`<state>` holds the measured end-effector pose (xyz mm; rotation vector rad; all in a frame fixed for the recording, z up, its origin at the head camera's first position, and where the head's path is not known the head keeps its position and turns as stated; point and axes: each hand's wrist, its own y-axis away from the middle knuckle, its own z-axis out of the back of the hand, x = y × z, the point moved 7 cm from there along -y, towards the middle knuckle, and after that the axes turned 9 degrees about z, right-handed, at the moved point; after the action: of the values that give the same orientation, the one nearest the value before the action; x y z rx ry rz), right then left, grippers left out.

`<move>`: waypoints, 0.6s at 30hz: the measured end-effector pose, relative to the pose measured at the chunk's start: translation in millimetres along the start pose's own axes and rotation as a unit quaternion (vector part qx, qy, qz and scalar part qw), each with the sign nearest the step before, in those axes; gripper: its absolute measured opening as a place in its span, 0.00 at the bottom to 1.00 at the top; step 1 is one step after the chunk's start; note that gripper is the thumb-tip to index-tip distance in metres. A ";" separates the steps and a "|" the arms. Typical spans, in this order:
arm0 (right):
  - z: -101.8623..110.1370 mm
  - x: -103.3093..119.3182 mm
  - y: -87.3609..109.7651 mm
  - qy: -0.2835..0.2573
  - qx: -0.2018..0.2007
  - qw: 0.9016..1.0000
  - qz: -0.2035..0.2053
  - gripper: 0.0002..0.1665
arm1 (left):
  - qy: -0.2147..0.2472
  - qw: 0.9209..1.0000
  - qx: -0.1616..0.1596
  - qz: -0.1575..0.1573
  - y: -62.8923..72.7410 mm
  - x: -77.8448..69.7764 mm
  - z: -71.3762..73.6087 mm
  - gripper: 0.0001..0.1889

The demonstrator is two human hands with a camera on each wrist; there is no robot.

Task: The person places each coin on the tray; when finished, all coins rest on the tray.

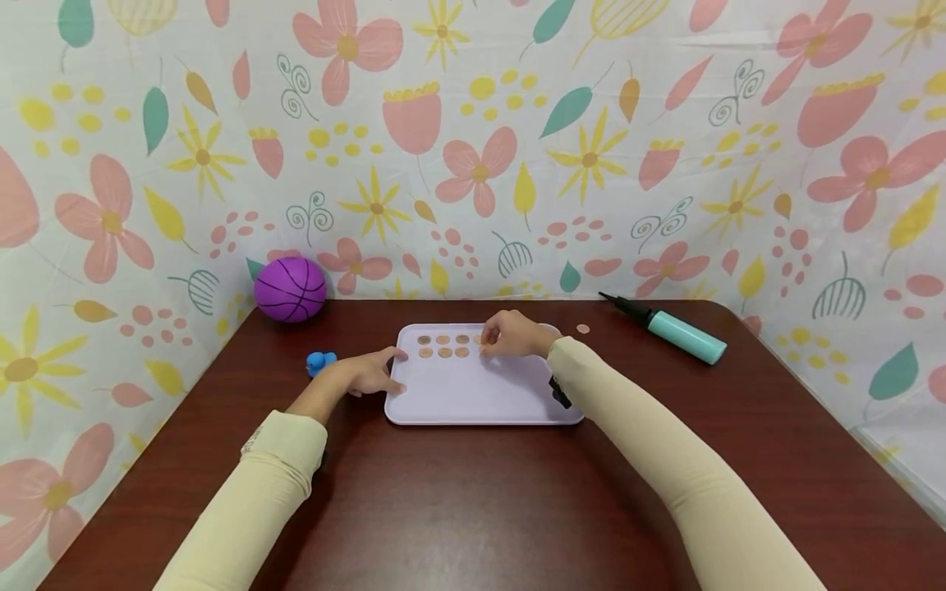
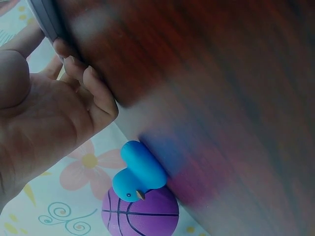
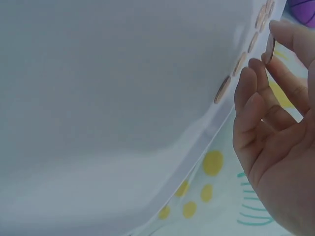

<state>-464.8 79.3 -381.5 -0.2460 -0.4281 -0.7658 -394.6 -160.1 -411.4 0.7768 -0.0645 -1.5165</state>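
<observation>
Several copper-coloured coins (image 1: 444, 353) lie in two rows at the far left part of a white tray (image 1: 480, 398). Over the end of the rows, my right hand (image 1: 513, 334) pinches a coin (image 3: 270, 48) between thumb and fingertip, just above the tray. Other coins (image 3: 222, 89) lie along the tray's far side in the right wrist view. At the tray's left edge, my left hand (image 1: 373, 373) grips the rim, thumb and index finger spread over it. Its other fingers (image 2: 101, 93) curl beside the edge in the left wrist view.
A blue toy duck (image 1: 321, 363) stands left of my left hand, with a purple ball (image 1: 291, 289) behind it. Beyond the tray's right end lies a single coin (image 1: 583, 328). A turquoise hand pump (image 1: 686, 335) with a black nozzle lies at the back right.
</observation>
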 end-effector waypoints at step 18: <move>-3.5 -6.1 -0.8 0.021 -0.011 1.000 -0.015 0.11 | 0.006 1.000 0.002 0.003 -0.8 0.2 -1.2 0.36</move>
<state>-468.3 81.1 -387.4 -0.2448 -0.3838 -0.8042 -394.7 -159.7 -412.8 0.7887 -0.0614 -1.5059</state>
